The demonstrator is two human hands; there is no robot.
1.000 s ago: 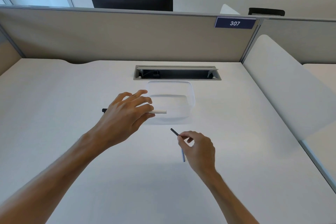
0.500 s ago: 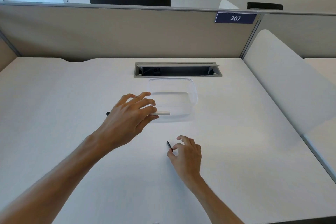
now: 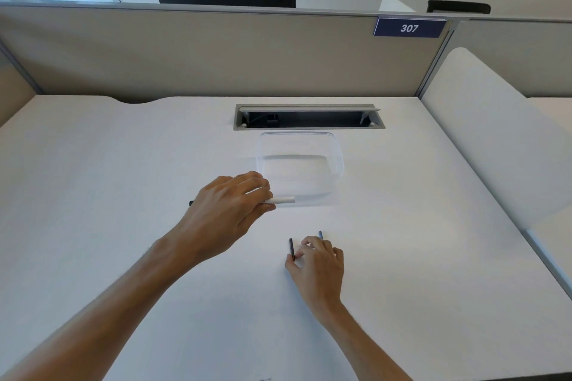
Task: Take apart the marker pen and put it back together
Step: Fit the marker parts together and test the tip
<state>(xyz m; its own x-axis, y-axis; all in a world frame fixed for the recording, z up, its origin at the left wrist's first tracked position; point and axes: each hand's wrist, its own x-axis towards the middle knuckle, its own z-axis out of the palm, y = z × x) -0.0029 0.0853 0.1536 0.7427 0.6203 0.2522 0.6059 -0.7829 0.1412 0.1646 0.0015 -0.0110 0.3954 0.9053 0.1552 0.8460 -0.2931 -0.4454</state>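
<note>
My left hand (image 3: pixel 227 210) grips the white marker barrel (image 3: pixel 283 200), which lies level just above the table. The barrel's open end points right toward the clear tub, and a black tip (image 3: pixel 191 203) pokes out left of my hand. My right hand (image 3: pixel 318 269) rests low on the table, with thumb and forefinger pinching the near end of a thin dark rod (image 3: pixel 291 247) that points away from me. A second thin bluish piece (image 3: pixel 320 235) shows just beyond my right fingertips, mostly hidden by them.
A clear plastic tub (image 3: pixel 339 164) stands behind the barrel, in front of an open cable slot (image 3: pixel 309 117) in the white desk. Beige partitions close the back, and a white divider panel (image 3: pixel 495 148) runs along the right.
My right hand has come down and toward me, bringing the thin dark rod from the air to the table surface. My left hand has kept the barrel almost still.
</note>
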